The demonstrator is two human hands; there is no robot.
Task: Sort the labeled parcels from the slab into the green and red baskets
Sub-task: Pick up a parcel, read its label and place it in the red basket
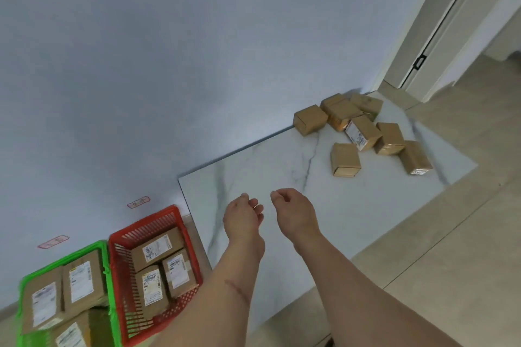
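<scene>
Several brown cardboard parcels [363, 132] lie in a loose heap at the far right end of the white marble slab [282, 172]. The red basket [118, 270] at lower left holds three labeled parcels [158, 248]. Beside it, the green basket [105, 259] also holds labeled parcels [80, 279]. My left hand [244, 218] and my right hand [293, 211] hover side by side over the middle of the slab. Both hold nothing, with fingers loosely curled. The parcel heap lies well beyond them to the right.
A pale blue wall [169, 65] runs behind the slab and baskets, with two small red stickers [138, 202] low on it. Beige floor tiles [451, 234] lie to the right, and a doorway with a white sliding door [439, 36] stands at the upper right.
</scene>
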